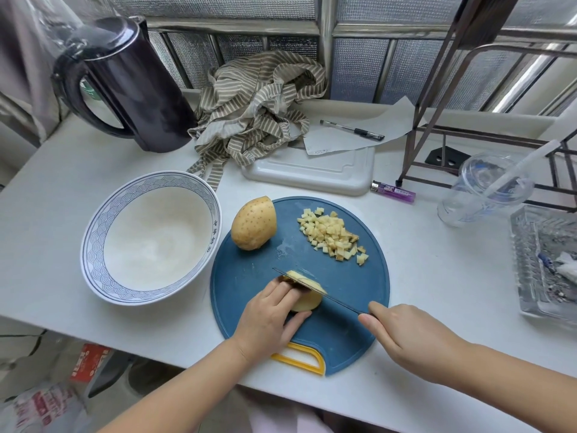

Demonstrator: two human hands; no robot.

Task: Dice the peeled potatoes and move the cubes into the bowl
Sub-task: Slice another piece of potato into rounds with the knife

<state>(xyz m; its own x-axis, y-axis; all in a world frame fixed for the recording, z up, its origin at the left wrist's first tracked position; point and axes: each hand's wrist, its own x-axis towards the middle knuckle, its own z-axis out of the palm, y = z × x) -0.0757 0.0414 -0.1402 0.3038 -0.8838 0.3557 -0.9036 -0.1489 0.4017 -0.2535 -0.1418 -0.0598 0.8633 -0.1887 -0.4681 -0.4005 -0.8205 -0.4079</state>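
Note:
A round blue cutting board with a yellow handle lies on the white table. My left hand holds a potato piece down on the board's near part, fingers curled over it. My right hand grips the handle of a knife, whose blade rests across that piece. A pile of small potato cubes lies on the far right of the board. Another potato half stands at the board's far left. An empty white bowl with a blue patterned rim sits left of the board.
A dark kettle stands at the back left, a striped cloth behind the board. A white tray with paper and a pen, a purple lighter, a plastic cup and a glass dish lie to the right.

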